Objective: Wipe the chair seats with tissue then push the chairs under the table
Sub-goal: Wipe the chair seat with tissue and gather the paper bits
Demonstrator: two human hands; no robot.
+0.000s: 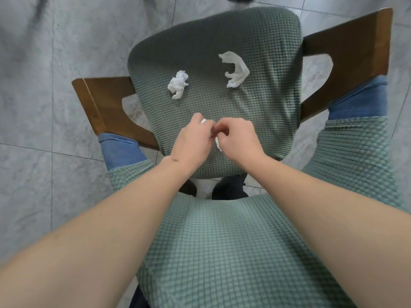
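I look straight down on a chair with a green waffle-fabric seat [262, 103] and brown wooden armrests. Two crumpled white tissues lie on the seat: a small wad [178, 84] at left and a longer curled one [236, 70] at right. My left hand [193, 138] and my right hand [239, 138] meet over the near part of the seat, fingers pinched together on a small piece of white tissue [218, 145] that shows only at the edges between them. The green covered chair back [222, 252] fills the bottom of the view under my forearms.
The left wooden armrest [100, 103] and the right wooden armrest [347, 56] flank the seat, with blue fabric wrapped at their rear ends. Grey marble floor tiles [55, 63] surround the chair. A dark shoe [229, 190] shows below the seat's rear edge.
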